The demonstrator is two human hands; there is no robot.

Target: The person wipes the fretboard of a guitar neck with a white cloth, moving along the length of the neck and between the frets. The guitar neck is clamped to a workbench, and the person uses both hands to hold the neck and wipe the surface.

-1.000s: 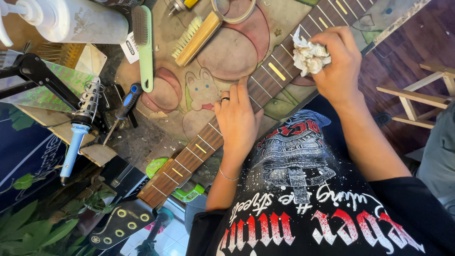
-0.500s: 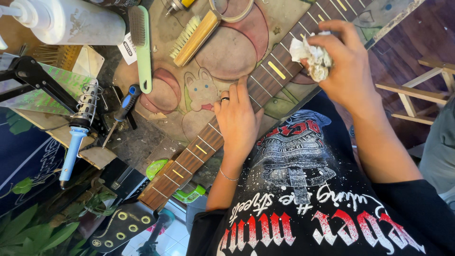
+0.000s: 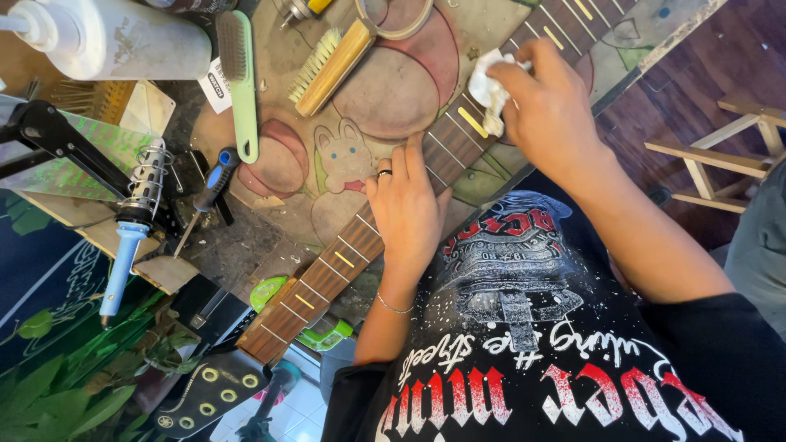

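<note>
White cloth gripped in right hand on guitar neck; left hand flat, open; brushes beside.

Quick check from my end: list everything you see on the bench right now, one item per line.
Guitar neck: one, brown fretboard, diagonal across bench.
Headstock: one, black, lower left.
Crumpled cloth: one, white, on the frets.
Brushes: two, green-handled, wooden, top centre.
Bottle: one, white, top left.
Soldering iron: one, blue handle, left.
Screwdriver: one, blue-black, beside it.
Work mat: one, worn, cartoon print.
Left hand: flat on neck.
Right hand: pressing the cloth.
</note>
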